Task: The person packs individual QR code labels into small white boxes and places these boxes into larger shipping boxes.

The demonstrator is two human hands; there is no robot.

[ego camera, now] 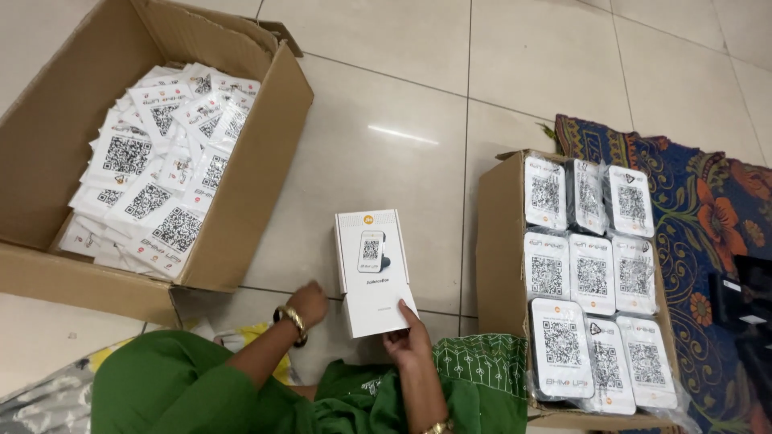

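Observation:
My right hand (408, 341) holds the near end of a small white product box (372, 272) with a picture of a device on its lid, resting on the tiled floor. My left hand (309, 304), wearing a gold bangle, hovers just left of that box with curled fingers and nothing visible in it. Green sleeves and clothing fill the bottom of the view.
A large open cardboard box (241, 201) at left holds several loose white code cards. A smaller cardboard box (500, 233) at right is packed with several wrapped white code stands in rows. A patterned blue cloth (708, 209) lies at far right.

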